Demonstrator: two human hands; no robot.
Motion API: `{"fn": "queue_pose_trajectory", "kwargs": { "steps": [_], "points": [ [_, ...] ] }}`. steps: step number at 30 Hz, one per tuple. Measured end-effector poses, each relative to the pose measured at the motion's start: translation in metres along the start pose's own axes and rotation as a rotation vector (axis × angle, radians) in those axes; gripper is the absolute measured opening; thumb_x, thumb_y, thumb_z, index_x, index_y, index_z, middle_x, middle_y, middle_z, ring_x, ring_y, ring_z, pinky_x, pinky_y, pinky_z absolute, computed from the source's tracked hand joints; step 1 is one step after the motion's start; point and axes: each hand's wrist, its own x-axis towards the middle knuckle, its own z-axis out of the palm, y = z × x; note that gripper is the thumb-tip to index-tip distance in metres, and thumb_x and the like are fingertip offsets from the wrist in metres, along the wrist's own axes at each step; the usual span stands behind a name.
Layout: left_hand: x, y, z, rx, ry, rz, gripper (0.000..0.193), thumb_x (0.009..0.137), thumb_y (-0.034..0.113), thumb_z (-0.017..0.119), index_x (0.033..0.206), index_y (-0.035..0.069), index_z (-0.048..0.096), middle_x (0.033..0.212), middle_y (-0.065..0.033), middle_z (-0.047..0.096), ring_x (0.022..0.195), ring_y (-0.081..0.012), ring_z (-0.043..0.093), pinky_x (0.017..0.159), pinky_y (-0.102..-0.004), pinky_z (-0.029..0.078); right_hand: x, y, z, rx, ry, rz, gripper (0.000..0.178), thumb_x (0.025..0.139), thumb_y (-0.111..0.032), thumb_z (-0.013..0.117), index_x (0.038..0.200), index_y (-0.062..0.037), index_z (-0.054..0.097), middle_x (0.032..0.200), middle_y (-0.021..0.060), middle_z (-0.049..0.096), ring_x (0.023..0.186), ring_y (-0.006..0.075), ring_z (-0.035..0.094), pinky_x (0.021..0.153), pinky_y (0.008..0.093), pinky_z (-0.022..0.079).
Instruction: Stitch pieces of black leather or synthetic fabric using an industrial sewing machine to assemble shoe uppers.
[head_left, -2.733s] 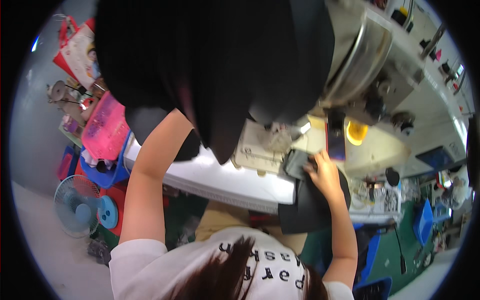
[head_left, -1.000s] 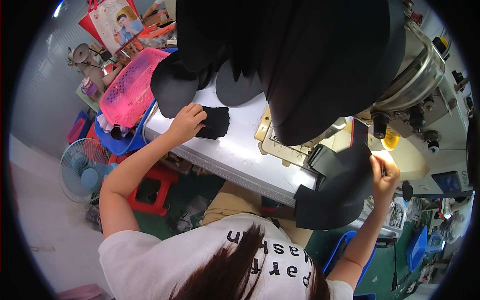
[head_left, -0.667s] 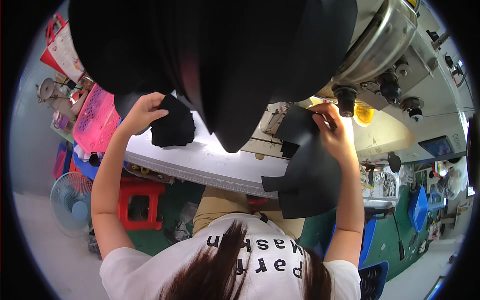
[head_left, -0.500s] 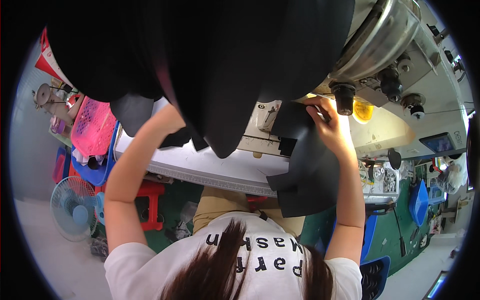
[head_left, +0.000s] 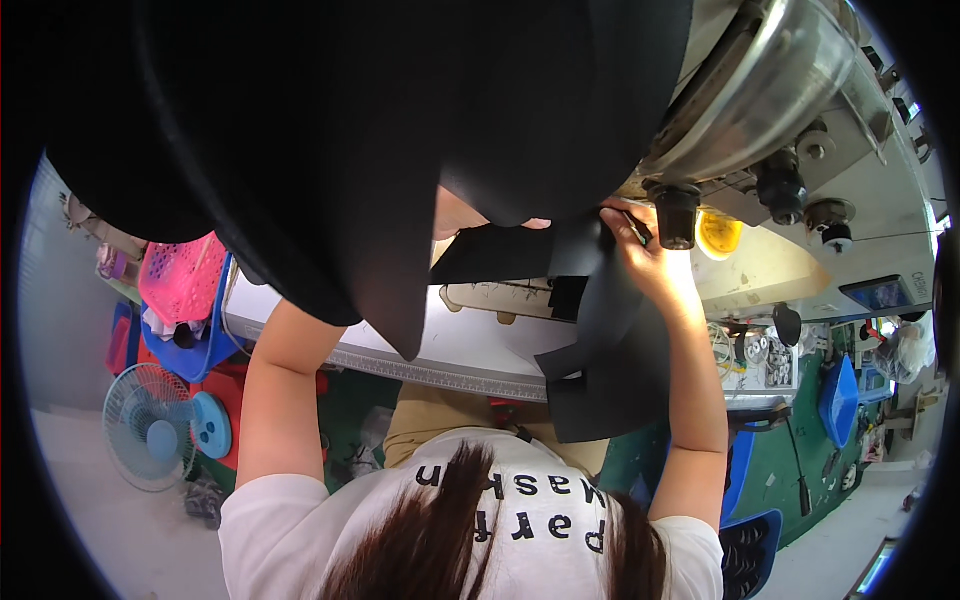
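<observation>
Large black sheet material (head_left: 520, 110) fills the upper middle, close to the camera, and hides much of the work area. My left hand (head_left: 460, 215) shows only in part behind it. One fingertip appears at the edge of a black strip (head_left: 490, 255); the other fingers are hidden. My right hand (head_left: 645, 255) is beside the sewing machine's head (head_left: 760, 90), under its dark knob. Its fingers are closed on a black piece (head_left: 625, 350), which hangs over the table's front edge. A small dark thing between these fingers is too unclear to name.
A white table (head_left: 490, 340) with a ruler along its front edge stands before me. At the left are a pink basket (head_left: 180, 275), a blue bin (head_left: 205, 350) and a fan (head_left: 155, 430). A yellow round part (head_left: 718, 235) lies right of my right hand; a blue crate (head_left: 755, 550) stands lower right.
My left hand has moved right and away from me, behind the black material, toward my right hand. The large hanging material has shifted, and a black strip now spans the machine bed. My right hand stays nearly in place.
</observation>
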Motion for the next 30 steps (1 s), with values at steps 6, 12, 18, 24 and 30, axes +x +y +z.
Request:
{"fn": "queue_pose_trajectory", "kwargs": {
  "steps": [6, 12, 18, 24, 30],
  "points": [
    [0.014, -0.025, -0.001, 0.197, 0.071, 0.154, 0.072, 0.066, 0.025, 0.08, 0.126, 0.001, 0.046, 0.129, -0.0178, 0.045, 0.121, -0.0324, 0.041, 0.102, -0.0402, 0.031, -0.001, 0.001, -0.001, -0.019, -0.008, 0.022, 0.02, 0.069, 0.003, 0.059, 0.086, -0.0032, 0.068, 0.071, 0.0131, 0.064, 0.063, 0.0271, 0.061, 0.06, 0.0311, 0.046],
    [0.001, -0.054, -0.015, 0.401, 0.168, 0.298, 0.072, 0.067, 0.025, 0.08, 0.125, 0.001, 0.047, 0.128, -0.0178, 0.045, 0.12, -0.0331, 0.041, 0.101, -0.0404, 0.031, -0.001, 0.0, -0.002, -0.022, 0.004, -0.003, 0.017, 0.069, 0.003, 0.061, 0.084, -0.0032, 0.067, 0.071, 0.0131, 0.064, 0.063, 0.0275, 0.061, 0.059, 0.0317, 0.046],
    [0.006, -0.078, -0.02, 0.592, 0.267, 0.448, 0.071, 0.067, 0.026, 0.08, 0.125, 0.002, 0.047, 0.128, -0.0179, 0.045, 0.119, -0.0338, 0.042, 0.101, -0.0407, 0.031, 0.002, -0.002, 0.001, -0.056, 0.016, -0.05, 0.01, 0.074, -0.004, 0.065, 0.083, -0.0033, 0.067, 0.069, 0.0135, 0.064, 0.059, 0.0293, 0.061, 0.056, 0.0327, 0.047],
    [0.009, -0.107, -0.045, 0.779, 0.367, 0.606, 0.07, 0.067, 0.026, 0.079, 0.125, 0.002, 0.047, 0.128, -0.018, 0.045, 0.119, -0.0345, 0.042, 0.101, -0.041, 0.031, -0.002, 0.016, 0.003, -0.166, -0.003, -0.004, 0.01, 0.078, -0.011, 0.067, 0.077, -0.0021, 0.063, 0.062, 0.0129, 0.06, 0.055, 0.0305, 0.058, 0.049, 0.0356, 0.043],
    [-0.001, -0.134, -0.057, 0.988, 0.451, 0.777, 0.069, 0.068, 0.027, 0.079, 0.124, 0.003, 0.047, 0.127, -0.018, 0.045, 0.118, -0.0351, 0.043, 0.1, -0.0412, 0.032, -0.027, 0.02, 0.006, -0.176, 0.087, -0.104, 0.036, 0.076, -0.009, 0.072, 0.109, -0.0008, 0.061, 0.09, 0.0116, 0.062, 0.071, 0.0179, 0.057, 0.064, 0.0268, 0.046]
  ]
}}
